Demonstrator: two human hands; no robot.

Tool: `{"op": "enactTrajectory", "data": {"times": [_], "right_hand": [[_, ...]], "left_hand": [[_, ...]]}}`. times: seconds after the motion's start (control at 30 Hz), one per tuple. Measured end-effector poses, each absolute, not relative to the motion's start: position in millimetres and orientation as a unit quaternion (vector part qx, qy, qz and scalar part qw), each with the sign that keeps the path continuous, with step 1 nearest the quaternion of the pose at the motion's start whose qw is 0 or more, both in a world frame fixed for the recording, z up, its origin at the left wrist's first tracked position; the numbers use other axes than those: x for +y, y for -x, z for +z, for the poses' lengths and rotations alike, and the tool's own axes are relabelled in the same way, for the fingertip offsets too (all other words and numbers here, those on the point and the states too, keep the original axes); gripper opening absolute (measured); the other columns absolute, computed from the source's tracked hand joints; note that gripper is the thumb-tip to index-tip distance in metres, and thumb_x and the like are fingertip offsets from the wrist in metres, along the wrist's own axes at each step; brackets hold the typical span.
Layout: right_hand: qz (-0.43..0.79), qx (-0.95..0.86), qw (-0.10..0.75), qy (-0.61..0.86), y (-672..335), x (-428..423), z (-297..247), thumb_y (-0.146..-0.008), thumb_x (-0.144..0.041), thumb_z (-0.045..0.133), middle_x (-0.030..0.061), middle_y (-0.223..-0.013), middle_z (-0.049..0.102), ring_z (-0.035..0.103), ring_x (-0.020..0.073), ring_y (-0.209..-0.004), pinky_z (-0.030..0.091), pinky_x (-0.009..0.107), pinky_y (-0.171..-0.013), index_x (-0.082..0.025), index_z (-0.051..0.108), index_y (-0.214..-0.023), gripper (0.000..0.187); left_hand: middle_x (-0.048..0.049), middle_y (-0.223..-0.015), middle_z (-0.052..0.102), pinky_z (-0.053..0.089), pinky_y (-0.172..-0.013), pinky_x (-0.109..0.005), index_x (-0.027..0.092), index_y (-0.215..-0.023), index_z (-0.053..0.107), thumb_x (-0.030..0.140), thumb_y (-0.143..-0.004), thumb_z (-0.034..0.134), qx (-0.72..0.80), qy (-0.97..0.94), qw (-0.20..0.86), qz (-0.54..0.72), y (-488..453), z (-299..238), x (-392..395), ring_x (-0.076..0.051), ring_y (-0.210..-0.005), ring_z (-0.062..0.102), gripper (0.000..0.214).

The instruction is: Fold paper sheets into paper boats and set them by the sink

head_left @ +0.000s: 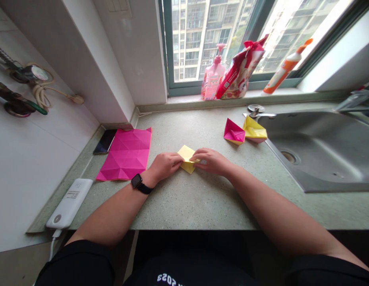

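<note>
A small folded yellow paper (187, 152) lies on the counter in front of me, diamond-shaped with a crease across its middle. My left hand (166, 165) pinches its left corner between thumb and fingers. From the other side, my right hand (212, 162) grips the right part, fingers bent over a folded edge. The fingertips hide both side corners. Left of my hands a creased pink sheet (129, 153) is spread out. To the right stand a folded pink paper piece (234, 131) and a folded yellow one (255, 129), side by side.
A dark phone (104, 141) lies partly beside the pink sheet, and a white power bank (70, 202) with a cable sits at the left edge. The steel sink (318, 159) is on the right. A pump bottle (212, 77), red bag (242, 73) and orange bottle (282, 73) line the windowsill.
</note>
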State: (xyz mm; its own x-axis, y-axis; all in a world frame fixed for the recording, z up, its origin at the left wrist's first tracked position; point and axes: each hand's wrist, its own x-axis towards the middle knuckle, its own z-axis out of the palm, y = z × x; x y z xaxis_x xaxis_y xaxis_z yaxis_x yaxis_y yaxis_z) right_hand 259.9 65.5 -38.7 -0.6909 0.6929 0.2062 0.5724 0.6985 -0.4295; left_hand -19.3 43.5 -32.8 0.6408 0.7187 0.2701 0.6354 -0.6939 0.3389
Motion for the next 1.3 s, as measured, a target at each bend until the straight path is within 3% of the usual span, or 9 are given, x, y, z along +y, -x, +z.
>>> {"op": "enactTrajectory", "data": {"times": [0.23,0.57,1.0,1.17,1.3], "right_hand": [[0.14,-0.902,0.159,0.376,-256.1,61.8,-38.3,-0.105,-0.031,0.061,0.0052,-0.121,0.083,0.077,0.0247,-0.109,0.062,0.042,-0.099,-0.033,0.087,-0.117,0.028],[0.131,-0.91,0.158,0.36,-262.3,61.1,-32.9,-0.105,-0.032,0.06,0.0022,-0.115,0.086,0.079,0.0228,-0.101,0.062,0.038,-0.088,-0.034,0.087,-0.116,0.029],[0.134,-0.896,0.183,0.381,-258.5,58.9,-36.1,-0.104,-0.028,0.06,0.0015,-0.085,0.08,0.068,0.0165,-0.071,0.044,0.03,-0.068,-0.027,0.08,-0.101,0.02],[0.14,-0.871,0.185,0.433,-251.0,59.8,-39.8,-0.104,-0.027,0.058,0.0042,-0.088,0.077,0.068,0.0202,-0.079,0.045,0.032,-0.073,-0.025,0.077,-0.102,0.019],[0.13,-0.863,0.2,0.446,-246.0,62.0,-44.1,-0.105,-0.029,0.059,0.0083,-0.098,0.076,0.069,0.0249,-0.095,0.05,0.037,-0.087,-0.024,0.076,-0.097,0.02]], "left_hand": [[-0.0025,-0.12,0.083,0.058,-0.084,-0.032,0.028,-0.11,0.084,0.028,-0.107,0.064,0.396,-0.893,0.085,0.197,22.6,-34.4,41.6,-0.021,-0.101,0.078,0.02],[-0.003,-0.109,0.085,0.052,-0.073,-0.032,0.026,-0.108,0.083,0.03,-0.107,0.064,0.408,-0.891,0.065,0.187,23.5,-26.2,35.0,-0.021,-0.091,0.078,0.02],[-0.0022,-0.099,0.08,0.045,-0.07,-0.031,0.022,-0.1,0.077,0.026,-0.106,0.062,0.453,-0.857,0.119,0.216,17.5,-21.5,29.5,-0.016,-0.076,0.069,0.017],[-0.0047,-0.097,0.077,0.047,-0.075,-0.033,0.021,-0.097,0.073,0.027,-0.109,0.057,0.468,-0.852,0.107,0.207,15.1,-25.8,34.4,-0.02,-0.085,0.068,0.021],[-0.007,-0.099,0.074,0.049,-0.085,-0.036,0.02,-0.093,0.072,0.026,-0.109,0.057,0.475,-0.856,0.078,0.188,13.7,-31.2,41.5,-0.023,-0.095,0.067,0.022]]}}
